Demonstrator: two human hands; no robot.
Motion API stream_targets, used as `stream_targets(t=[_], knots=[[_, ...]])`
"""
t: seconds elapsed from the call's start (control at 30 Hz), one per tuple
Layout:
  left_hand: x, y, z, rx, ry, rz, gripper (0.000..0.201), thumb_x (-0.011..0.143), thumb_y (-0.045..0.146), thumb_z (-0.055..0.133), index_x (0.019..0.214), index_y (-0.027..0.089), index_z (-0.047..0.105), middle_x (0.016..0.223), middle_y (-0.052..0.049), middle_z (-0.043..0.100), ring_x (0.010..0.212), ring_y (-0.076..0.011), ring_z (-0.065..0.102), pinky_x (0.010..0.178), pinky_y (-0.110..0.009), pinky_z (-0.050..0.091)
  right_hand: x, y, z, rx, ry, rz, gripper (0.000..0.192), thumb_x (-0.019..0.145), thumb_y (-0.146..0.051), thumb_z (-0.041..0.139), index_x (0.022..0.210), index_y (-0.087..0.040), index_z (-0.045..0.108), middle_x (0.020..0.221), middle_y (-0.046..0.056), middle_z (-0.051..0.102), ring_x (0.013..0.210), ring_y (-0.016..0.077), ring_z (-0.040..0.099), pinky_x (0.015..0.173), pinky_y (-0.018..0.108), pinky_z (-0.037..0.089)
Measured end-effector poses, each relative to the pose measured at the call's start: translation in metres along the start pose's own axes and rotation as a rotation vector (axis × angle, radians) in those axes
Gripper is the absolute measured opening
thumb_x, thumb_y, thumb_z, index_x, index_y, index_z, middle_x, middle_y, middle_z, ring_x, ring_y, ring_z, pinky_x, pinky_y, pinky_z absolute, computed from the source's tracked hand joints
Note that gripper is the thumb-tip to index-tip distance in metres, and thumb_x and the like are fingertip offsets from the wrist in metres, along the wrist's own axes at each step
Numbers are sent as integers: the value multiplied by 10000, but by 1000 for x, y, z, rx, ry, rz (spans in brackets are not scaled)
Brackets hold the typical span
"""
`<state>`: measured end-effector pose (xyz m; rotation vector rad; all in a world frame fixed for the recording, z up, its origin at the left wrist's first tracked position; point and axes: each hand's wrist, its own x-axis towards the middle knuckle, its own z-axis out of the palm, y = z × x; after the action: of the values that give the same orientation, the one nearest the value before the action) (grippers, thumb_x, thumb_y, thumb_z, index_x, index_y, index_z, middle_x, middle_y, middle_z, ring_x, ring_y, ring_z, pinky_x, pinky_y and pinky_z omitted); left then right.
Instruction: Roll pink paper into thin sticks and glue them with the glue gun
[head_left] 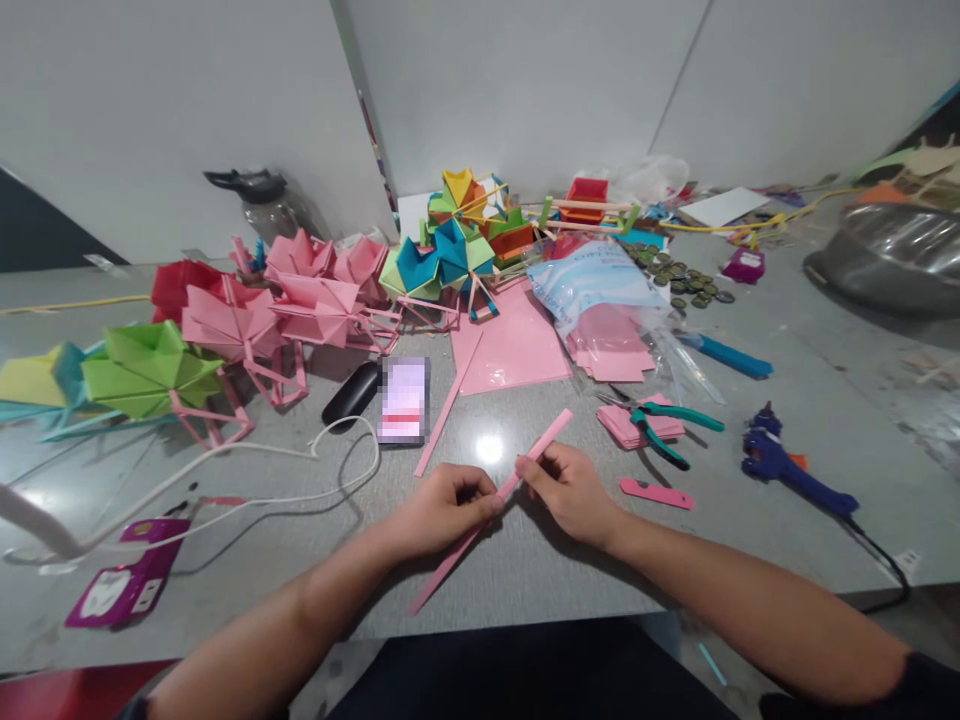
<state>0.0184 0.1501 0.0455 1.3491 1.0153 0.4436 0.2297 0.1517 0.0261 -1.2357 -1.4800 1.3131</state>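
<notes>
A long narrow pink paper strip (551, 428) runs slantwise between my hands near the table's front edge. My left hand (450, 508) pinches it around its middle, with the lower end slanting down past the palm. A short way up the strip, my right hand (566, 490) grips it between thumb and fingers. Another pink strip (450, 402) lies flat just beyond my left hand. To the right of my hands are a pink utility knife (656, 494), green-handled pliers (660, 425) and a stack of small pink papers (622, 422) under the pliers.
Folded paper models in pink (319, 308) and green (150, 370) crowd the back left. A phone (405, 400), a black case (351, 396) and a white cable (315, 495) lie left. Right are a blue glue gun (795, 470), coins (694, 285) and a metal bowl (892, 260).
</notes>
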Motion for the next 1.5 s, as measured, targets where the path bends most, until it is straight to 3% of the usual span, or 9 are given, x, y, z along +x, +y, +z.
stream_targets(t=[0.47,0.67,0.83,1.03,1.23,1.5], knots=[[0,0,-10,-45,-74,57,221,886,364,707,818,154,722,739,-27,681,702,-146,584,673,-297,422,0,-5,-7,-43,11,-16,498,932,-621,624,650,-216,554,524,-34,484,482,112,416,479,262,339],[-1,1,-9,-20,-45,34,133,821,286,691,802,159,726,740,-33,706,695,-148,607,671,-290,453,0,-5,-6,-53,12,-4,475,929,-597,620,651,-217,549,529,-30,490,485,112,416,480,259,340],[-2,1,-4,85,2,22,260,904,381,639,747,177,681,695,-30,695,646,-143,589,634,-281,436,0,-3,-4,-20,-14,30,494,922,-642,621,671,-226,533,537,-27,500,492,118,426,483,262,358],[-2,-1,4,187,56,11,434,1023,473,484,691,200,544,630,7,581,578,-131,514,574,-269,374,0,1,0,28,-73,73,526,902,-686,639,674,-222,541,543,-23,520,493,117,445,480,261,363],[2,-6,4,374,90,129,521,1013,514,497,603,210,389,593,55,345,588,-115,339,582,-279,258,-2,1,3,37,-107,88,503,899,-661,662,702,-205,590,548,-23,540,490,118,471,481,260,379],[0,0,-4,202,5,98,271,990,351,513,793,192,610,730,-7,611,683,-151,533,661,-284,407,4,-1,-5,48,-38,62,521,912,-653,653,653,-211,563,536,-14,545,481,119,477,490,267,395]])
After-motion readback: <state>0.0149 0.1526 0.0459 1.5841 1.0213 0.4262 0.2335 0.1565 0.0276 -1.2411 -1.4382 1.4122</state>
